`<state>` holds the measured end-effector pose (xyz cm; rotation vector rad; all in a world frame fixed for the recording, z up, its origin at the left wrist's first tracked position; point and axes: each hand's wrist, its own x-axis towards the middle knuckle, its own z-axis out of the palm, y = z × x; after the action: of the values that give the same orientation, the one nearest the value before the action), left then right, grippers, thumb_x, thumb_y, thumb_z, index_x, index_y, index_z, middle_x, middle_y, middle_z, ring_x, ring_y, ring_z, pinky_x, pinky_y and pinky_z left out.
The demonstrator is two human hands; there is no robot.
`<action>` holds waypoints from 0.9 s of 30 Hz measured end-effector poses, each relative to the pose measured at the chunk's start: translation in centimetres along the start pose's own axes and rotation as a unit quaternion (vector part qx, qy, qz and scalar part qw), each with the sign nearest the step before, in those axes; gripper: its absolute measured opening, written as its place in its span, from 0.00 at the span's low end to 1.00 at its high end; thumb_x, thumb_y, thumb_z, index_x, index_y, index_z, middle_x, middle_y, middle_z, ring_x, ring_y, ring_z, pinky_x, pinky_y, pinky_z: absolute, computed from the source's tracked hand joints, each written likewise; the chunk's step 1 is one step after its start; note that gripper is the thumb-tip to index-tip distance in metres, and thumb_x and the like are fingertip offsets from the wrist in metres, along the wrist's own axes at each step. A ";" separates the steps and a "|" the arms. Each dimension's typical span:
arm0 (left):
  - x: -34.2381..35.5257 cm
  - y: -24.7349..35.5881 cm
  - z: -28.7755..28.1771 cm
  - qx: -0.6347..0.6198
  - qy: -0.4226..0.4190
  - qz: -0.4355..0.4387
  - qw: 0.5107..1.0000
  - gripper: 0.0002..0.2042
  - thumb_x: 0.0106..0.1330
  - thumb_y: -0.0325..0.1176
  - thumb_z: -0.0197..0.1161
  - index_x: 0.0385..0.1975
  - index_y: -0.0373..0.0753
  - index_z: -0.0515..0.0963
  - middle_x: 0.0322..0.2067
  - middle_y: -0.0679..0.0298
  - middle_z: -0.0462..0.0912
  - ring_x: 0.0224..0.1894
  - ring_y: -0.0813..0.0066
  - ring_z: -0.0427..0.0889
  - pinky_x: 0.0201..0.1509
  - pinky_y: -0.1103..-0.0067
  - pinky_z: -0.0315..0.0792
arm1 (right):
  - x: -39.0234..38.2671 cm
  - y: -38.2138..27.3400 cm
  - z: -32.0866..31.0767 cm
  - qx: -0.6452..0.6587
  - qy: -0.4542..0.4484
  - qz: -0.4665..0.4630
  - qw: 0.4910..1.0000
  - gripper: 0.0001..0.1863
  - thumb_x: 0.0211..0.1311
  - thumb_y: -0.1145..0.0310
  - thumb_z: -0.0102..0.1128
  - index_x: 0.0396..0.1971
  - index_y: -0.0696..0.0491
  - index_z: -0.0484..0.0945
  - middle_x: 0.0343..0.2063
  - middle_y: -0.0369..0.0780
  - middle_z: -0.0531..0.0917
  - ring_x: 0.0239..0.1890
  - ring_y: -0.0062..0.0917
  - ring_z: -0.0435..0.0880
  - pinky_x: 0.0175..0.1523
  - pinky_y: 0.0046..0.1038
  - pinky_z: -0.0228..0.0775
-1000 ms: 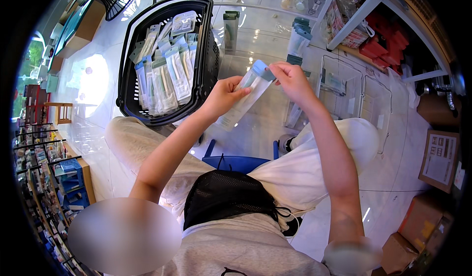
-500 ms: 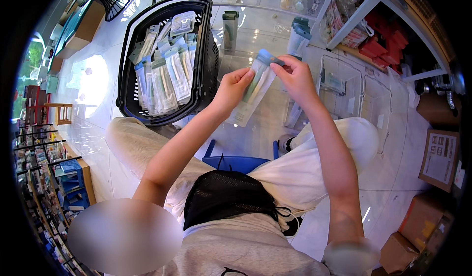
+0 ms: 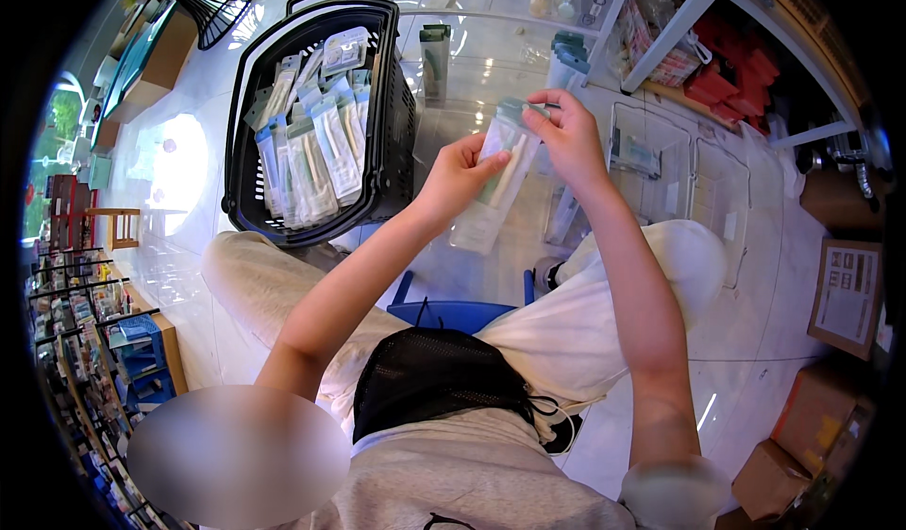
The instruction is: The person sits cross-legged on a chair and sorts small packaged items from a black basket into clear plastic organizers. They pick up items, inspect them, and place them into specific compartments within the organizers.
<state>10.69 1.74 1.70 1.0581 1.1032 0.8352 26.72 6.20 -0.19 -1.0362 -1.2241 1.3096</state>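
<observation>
Presently, observations from the head view:

Left hand (image 3: 460,176): fingers closed on the middle of a long clear packet (image 3: 497,176), thumb lying across its front.

Right hand (image 3: 566,134): at 1 o'clock of the left hand, fingers pinched on the packet's teal top end; fingertips partly hidden behind that end.

Packet: held in the air between both hands, tilted, its top toward 1 o'clock and its lower end toward 7 o'clock. Contents are pale and slim; their kind cannot be made out through the film.

Basket (image 3: 396,105): black plastic, at 10 o'clock of the hands, well apart from them. It holds many similar packets (image 3: 311,143) standing in rows; the lower layers are hidden, so no count is possible. One handle shows at its far rim.

Clear bins (image 3: 661,167): at 3 o'clock of the hands, on the floor; their walls are transparent and the edges are hard to trace.

Shelf unit (image 3: 679,20): white frame at 1 o'clock, carrying red boxes; cut off by the picture's rim.

Blue stool (image 3: 453,311): at 6 o'clock, mostly covered by the person's legs and a black mesh bag (image 3: 434,379).

Cardboard boxes (image 3: 802,436): at 4 o'clock, cut by the dark rim.

Floor (image 3: 755,341): glossy and white, with strong glare at 9 o'clock.
</observation>
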 end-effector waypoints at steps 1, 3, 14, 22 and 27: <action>0.1 0.0 -0.1 0.014 0.001 0.016 1.000 0.11 0.63 0.33 0.53 0.40 0.33 0.72 0.28 0.69 0.78 0.29 0.88 0.72 0.34 0.86 0.67 | -0.1 -0.5 0.1 0.015 -0.002 0.027 1.000 0.13 0.56 0.70 0.56 0.39 0.59 0.70 0.24 0.38 0.79 0.24 0.14 0.74 0.29 0.17 0.64; 0.2 0.3 -0.1 0.020 0.015 0.024 0.999 0.11 0.63 0.33 0.54 0.40 0.33 0.72 0.29 0.68 0.78 0.30 0.88 0.73 0.34 0.86 0.68 | -0.4 -1.2 0.8 0.086 0.018 0.054 0.995 0.11 0.56 0.70 0.56 0.36 0.59 0.71 0.24 0.37 0.79 0.25 0.14 0.74 0.30 0.17 0.65; 2.0 1.1 -1.2 0.065 0.093 0.054 0.992 0.08 0.60 0.35 0.58 0.26 0.37 0.76 0.19 0.76 0.71 0.22 0.92 0.65 0.24 0.89 0.57 | -0.5 -0.6 0.5 -0.019 -0.043 0.024 0.999 0.08 0.53 0.69 0.60 0.26 0.59 0.76 0.22 0.32 0.77 0.24 0.11 0.71 0.30 0.15 0.62; 2.6 0.0 -1.1 0.073 0.080 0.098 0.989 0.10 0.58 0.33 0.60 0.19 0.35 0.72 0.15 0.76 0.68 0.19 0.91 0.60 0.20 0.88 0.53 | -0.3 0.2 0.0 -0.097 -0.069 0.016 0.993 0.10 0.49 0.68 0.62 0.23 0.59 0.76 0.16 0.30 0.74 0.20 0.10 0.66 0.24 0.17 0.58; 2.1 -0.1 -0.8 0.055 0.097 0.089 0.990 0.11 0.58 0.32 0.60 0.17 0.35 0.70 0.14 0.76 0.67 0.18 0.91 0.59 0.20 0.87 0.52 | -0.7 0.0 0.4 -0.120 -0.066 0.010 0.991 0.09 0.48 0.68 0.62 0.23 0.59 0.76 0.16 0.31 0.74 0.20 0.10 0.66 0.24 0.18 0.58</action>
<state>10.46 3.80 0.94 1.2001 1.2414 1.0464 26.43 5.50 -0.14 -1.1472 -1.5017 1.2843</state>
